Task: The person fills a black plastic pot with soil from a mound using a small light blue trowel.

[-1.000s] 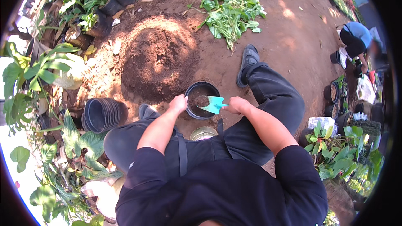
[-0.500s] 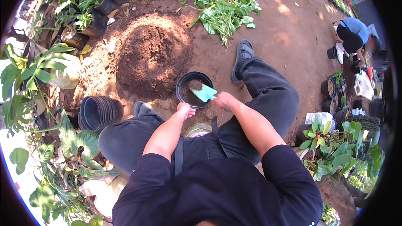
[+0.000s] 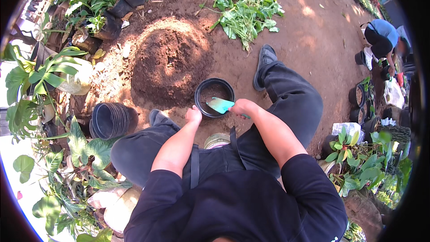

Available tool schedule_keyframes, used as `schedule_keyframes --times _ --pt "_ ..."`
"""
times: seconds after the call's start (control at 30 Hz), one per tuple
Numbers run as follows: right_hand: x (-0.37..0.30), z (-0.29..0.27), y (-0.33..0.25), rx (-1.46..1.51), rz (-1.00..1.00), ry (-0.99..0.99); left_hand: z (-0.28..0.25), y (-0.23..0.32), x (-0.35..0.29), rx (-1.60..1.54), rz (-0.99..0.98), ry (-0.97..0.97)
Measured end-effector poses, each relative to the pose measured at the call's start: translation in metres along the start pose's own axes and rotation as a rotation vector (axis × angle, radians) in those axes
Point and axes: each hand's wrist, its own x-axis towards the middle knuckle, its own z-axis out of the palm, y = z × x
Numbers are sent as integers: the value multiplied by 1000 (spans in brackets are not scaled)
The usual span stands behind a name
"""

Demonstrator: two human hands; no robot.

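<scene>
A black plastic pot (image 3: 214, 96) with some soil in it stands on the ground between my legs. My left hand (image 3: 193, 115) grips its near rim. My right hand (image 3: 242, 107) holds a small teal trowel (image 3: 219, 105), whose blade lies over the pot's near edge. A mound of brown soil (image 3: 170, 60) rises just beyond the pot to the left.
A stack of black pots (image 3: 112, 120) lies on its side at my left. Cut green plants (image 3: 246, 11) lie on the ground ahead. Potted plants line the left and top edges. Another person (image 3: 380, 40) crouches at the far right among pots and leafy plants (image 3: 363, 152).
My right hand has brought the trowel down from above the pot to its near rim. The left hand stays on the rim.
</scene>
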Motion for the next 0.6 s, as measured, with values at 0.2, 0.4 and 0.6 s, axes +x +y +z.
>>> schedule_keyframes --times 0.2,0.4,0.6 --pt "-30 -21 -14 -67 -120 93 -104 14 -8 329 474 -349" --pt "-67 -35 -45 174 -255 156 -217 69 -94 671 709 -89" --pt "-29 12 -80 359 -288 137 -201 66 -125 571 980 -105"
